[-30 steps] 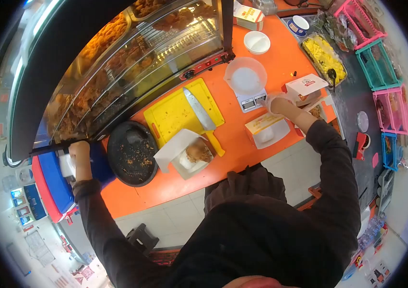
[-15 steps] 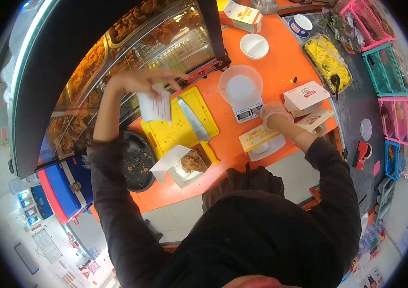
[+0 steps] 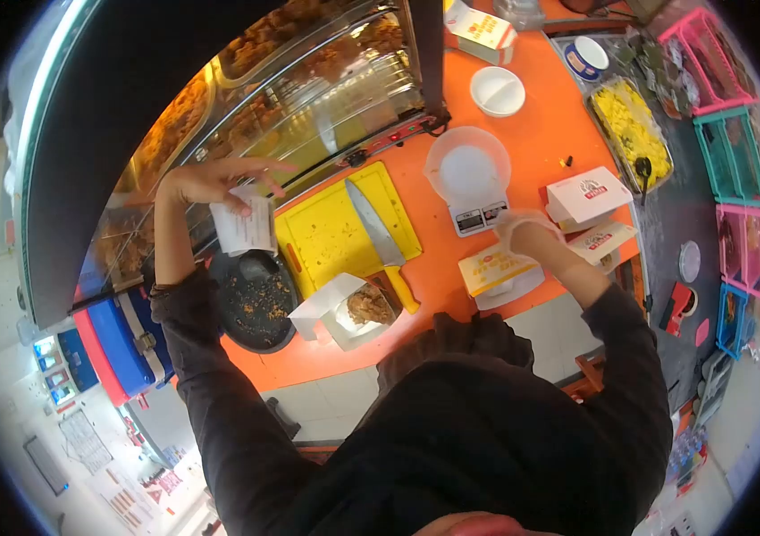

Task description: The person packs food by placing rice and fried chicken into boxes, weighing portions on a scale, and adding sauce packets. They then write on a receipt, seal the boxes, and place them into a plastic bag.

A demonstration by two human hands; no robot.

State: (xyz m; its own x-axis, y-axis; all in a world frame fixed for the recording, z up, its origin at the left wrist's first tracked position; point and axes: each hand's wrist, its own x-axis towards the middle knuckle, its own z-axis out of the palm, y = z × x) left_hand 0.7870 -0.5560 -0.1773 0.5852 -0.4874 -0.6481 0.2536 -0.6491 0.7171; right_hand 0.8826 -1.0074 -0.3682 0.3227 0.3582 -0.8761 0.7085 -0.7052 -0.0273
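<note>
A white paper slip [image 3: 244,221] with printed lines hangs from my left hand [image 3: 210,183], pinched near the thumb while the other fingers stretch out. It is above a dark round pan [image 3: 259,313] with brown crumbs. My right hand [image 3: 530,238], in a clear plastic glove, is curled at the far edge of a yellow-and-white carton [image 3: 498,272]; its fingertips are hidden. Beyond it is a kitchen scale [image 3: 480,218] with a clear bowl [image 3: 467,168] on top. An open white box [image 3: 331,317] holds a piece of fried chicken [image 3: 369,305].
A knife [image 3: 375,223] lies on a yellow cutting board [image 3: 317,241]. A heated display case [image 3: 308,98] of fried chicken borders the left. White cartons [image 3: 587,195] stand at right, near a tray of yellow food [image 3: 630,125]. A white divided bowl [image 3: 498,91] sits farther back.
My left hand has moved left with the paper slip, away from the cutting board to above the pan. My right hand has come slightly nearer to the yellow-and-white carton. The view has shifted a little.
</note>
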